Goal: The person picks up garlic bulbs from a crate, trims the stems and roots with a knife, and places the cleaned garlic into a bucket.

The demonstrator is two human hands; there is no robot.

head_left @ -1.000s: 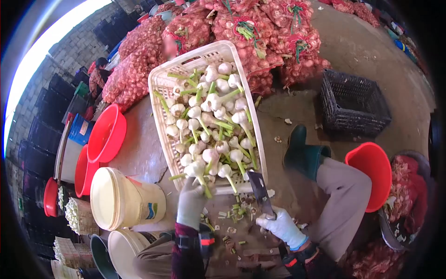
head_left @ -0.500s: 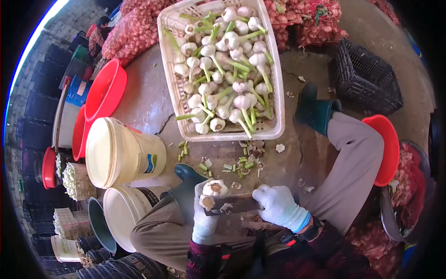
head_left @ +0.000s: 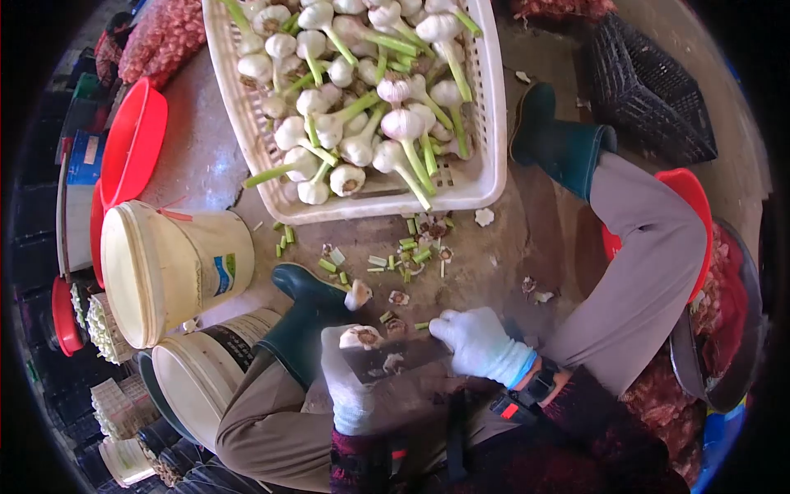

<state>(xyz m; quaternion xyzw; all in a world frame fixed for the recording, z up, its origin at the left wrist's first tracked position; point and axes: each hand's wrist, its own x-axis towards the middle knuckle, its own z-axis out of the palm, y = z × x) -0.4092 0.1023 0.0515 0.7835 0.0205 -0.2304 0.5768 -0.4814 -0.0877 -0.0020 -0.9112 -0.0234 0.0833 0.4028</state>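
Note:
My left hand (head_left: 344,380), in a whitish glove, is closed around a garlic bulb (head_left: 360,337) whose cut face shows. In my right hand (head_left: 481,342), also gloved, is a knife (head_left: 420,356); its dark, wide blade points left, right at the bulb. A pale scrap sticks to the blade. Just beyond the left hand, near the boot, shows a small cut garlic piece (head_left: 358,295). Ahead stands a white plastic crate (head_left: 362,212) full of garlic bulbs (head_left: 403,125) with green stems.
Green stem ends (head_left: 421,256) and root scraps litter the floor between my boots. Lidded buckets (head_left: 197,267) and red basins (head_left: 136,144) stand at the left. On the right are a black crate (head_left: 650,99), a red basin (head_left: 695,235) and a metal pan (head_left: 695,362) beside net sacks.
The view has shifted, so the crate appears higher and further left. The blade has dropped slightly below the bulb's face, and a cut piece has come off beyond the left hand.

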